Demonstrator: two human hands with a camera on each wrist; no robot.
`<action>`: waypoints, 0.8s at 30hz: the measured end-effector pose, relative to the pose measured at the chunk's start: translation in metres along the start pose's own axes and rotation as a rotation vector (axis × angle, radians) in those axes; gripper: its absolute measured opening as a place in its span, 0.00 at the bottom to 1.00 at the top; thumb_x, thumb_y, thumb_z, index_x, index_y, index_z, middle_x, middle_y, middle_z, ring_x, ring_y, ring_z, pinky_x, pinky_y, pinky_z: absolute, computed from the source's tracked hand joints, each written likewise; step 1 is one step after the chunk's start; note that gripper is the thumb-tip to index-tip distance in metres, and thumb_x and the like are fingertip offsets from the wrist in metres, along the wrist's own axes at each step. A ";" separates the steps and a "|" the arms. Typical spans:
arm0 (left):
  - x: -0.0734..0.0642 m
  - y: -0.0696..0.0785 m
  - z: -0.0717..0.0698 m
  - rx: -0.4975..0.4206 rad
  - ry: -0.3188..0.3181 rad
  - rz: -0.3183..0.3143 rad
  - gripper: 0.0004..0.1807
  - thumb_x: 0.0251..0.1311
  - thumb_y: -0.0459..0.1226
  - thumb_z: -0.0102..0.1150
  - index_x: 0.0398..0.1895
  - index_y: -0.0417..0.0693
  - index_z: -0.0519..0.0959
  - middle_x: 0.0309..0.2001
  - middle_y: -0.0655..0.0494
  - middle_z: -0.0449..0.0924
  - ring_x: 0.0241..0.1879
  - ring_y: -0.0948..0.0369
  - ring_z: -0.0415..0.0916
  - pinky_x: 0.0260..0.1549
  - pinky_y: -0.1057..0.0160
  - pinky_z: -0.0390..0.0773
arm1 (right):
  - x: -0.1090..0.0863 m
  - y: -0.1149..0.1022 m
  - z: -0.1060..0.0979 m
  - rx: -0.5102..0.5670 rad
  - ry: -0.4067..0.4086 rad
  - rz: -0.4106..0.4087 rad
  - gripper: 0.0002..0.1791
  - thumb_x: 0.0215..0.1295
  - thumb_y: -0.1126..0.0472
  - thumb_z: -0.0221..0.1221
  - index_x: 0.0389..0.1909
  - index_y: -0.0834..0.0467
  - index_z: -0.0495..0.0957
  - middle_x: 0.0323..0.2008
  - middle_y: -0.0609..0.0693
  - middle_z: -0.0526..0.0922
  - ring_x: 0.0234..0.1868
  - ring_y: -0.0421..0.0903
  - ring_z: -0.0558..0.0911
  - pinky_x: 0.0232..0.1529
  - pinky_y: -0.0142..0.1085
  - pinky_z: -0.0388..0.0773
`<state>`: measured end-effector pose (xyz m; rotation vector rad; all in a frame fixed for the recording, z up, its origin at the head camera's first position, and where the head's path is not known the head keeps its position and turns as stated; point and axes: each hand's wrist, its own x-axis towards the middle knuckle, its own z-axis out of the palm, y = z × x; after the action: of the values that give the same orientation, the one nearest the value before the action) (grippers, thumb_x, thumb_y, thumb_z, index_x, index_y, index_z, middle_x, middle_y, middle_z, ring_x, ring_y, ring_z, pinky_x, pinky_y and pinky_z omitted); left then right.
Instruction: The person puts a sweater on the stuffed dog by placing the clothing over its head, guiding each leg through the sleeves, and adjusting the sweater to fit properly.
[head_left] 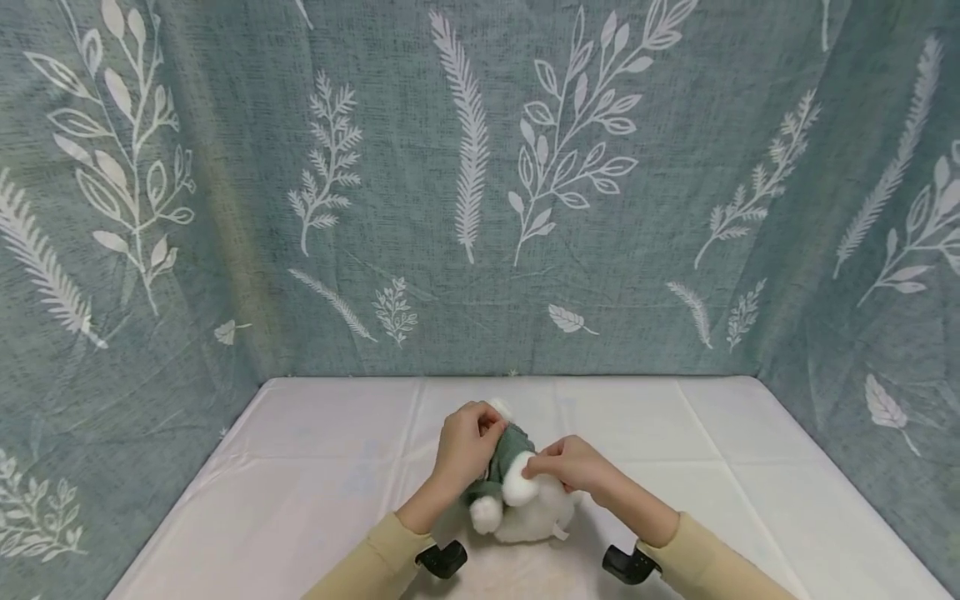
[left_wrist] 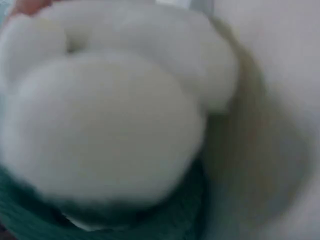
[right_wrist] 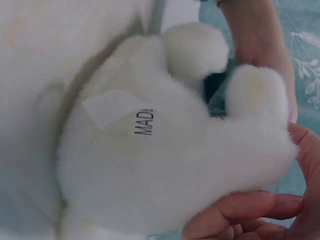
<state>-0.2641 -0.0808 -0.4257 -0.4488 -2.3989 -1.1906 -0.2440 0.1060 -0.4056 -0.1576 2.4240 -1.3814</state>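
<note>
A white plush toy [head_left: 534,515] in a green knitted garment [head_left: 513,445] lies on the white table. With thumb and fingertips, my left hand [head_left: 467,443] pinches the toy's green garment near its far end. My right hand [head_left: 573,465] pinches a white limb of the toy between thumb and fingers. The right wrist view shows the toy's fluffy white body and a fabric label [right_wrist: 117,110] with printed letters. Blurred white plush [left_wrist: 105,125] and green fabric [left_wrist: 175,220] fill much of the left wrist view; the toy's face cannot be seen.
A white cloth [head_left: 322,467] with fold creases covers the table. Teal curtains [head_left: 420,208] with white leaf prints stand behind it and at both sides. Black wrist cameras [head_left: 442,560] sit under both forearms, near the table's front.
</note>
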 end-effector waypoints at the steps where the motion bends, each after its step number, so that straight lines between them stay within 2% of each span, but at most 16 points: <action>1: 0.001 -0.001 0.001 0.049 0.041 0.001 0.04 0.58 0.36 0.63 0.26 0.49 0.80 0.21 0.60 0.73 0.18 0.68 0.66 0.18 0.70 0.68 | 0.000 0.000 0.000 0.004 0.003 0.004 0.12 0.49 0.53 0.65 0.14 0.53 0.76 0.10 0.40 0.52 0.14 0.38 0.54 0.20 0.30 0.58; 4: 0.000 -0.002 0.002 0.215 0.114 -0.006 0.05 0.56 0.37 0.64 0.24 0.50 0.80 0.22 0.60 0.72 0.19 0.68 0.67 0.18 0.69 0.67 | 0.001 0.000 0.001 0.010 0.013 0.019 0.10 0.48 0.53 0.65 0.19 0.55 0.80 0.09 0.40 0.52 0.14 0.38 0.55 0.19 0.30 0.58; 7: -0.004 -0.002 0.002 0.329 0.119 -0.012 0.07 0.55 0.37 0.65 0.22 0.51 0.78 0.21 0.61 0.71 0.18 0.67 0.67 0.16 0.69 0.66 | 0.000 0.000 0.000 0.014 0.024 0.033 0.09 0.48 0.54 0.64 0.23 0.57 0.83 0.08 0.40 0.52 0.13 0.37 0.54 0.19 0.30 0.58; 9: -0.006 -0.002 0.001 0.349 0.098 -0.014 0.07 0.56 0.37 0.65 0.22 0.52 0.78 0.21 0.61 0.71 0.18 0.67 0.67 0.16 0.69 0.66 | 0.000 0.001 0.000 0.016 0.031 0.037 0.10 0.48 0.54 0.64 0.24 0.57 0.83 0.08 0.40 0.52 0.13 0.37 0.53 0.20 0.30 0.58; 12: -0.010 -0.002 -0.004 0.258 0.042 -0.046 0.07 0.56 0.38 0.64 0.23 0.52 0.79 0.21 0.62 0.74 0.18 0.68 0.67 0.16 0.69 0.66 | 0.001 0.002 0.000 0.023 0.037 0.039 0.10 0.48 0.54 0.64 0.27 0.57 0.84 0.08 0.40 0.52 0.12 0.37 0.52 0.20 0.29 0.59; 18: -0.018 -0.005 -0.014 -0.093 -0.151 -0.191 0.06 0.59 0.39 0.62 0.30 0.45 0.79 0.26 0.57 0.79 0.25 0.66 0.72 0.25 0.68 0.73 | 0.001 0.004 -0.004 0.035 0.019 0.045 0.12 0.49 0.51 0.64 0.26 0.57 0.83 0.07 0.40 0.53 0.12 0.37 0.54 0.19 0.30 0.60; 21: -0.021 -0.005 -0.018 -0.166 -0.201 -0.228 0.07 0.58 0.38 0.63 0.31 0.42 0.80 0.28 0.54 0.80 0.27 0.65 0.73 0.28 0.66 0.74 | 0.002 0.005 -0.004 0.047 0.004 0.044 0.12 0.49 0.51 0.64 0.26 0.56 0.83 0.07 0.39 0.53 0.12 0.37 0.54 0.19 0.30 0.60; 24: -0.022 -0.006 -0.018 -0.186 -0.192 -0.235 0.08 0.57 0.38 0.63 0.29 0.42 0.81 0.26 0.54 0.80 0.26 0.65 0.72 0.26 0.67 0.72 | 0.003 0.006 -0.004 0.058 0.000 0.045 0.13 0.49 0.51 0.64 0.29 0.57 0.84 0.07 0.39 0.53 0.12 0.36 0.54 0.20 0.29 0.60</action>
<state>-0.2444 -0.1009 -0.4314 -0.3585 -2.5698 -1.5468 -0.2474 0.1114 -0.4095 -0.0874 2.3702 -1.4297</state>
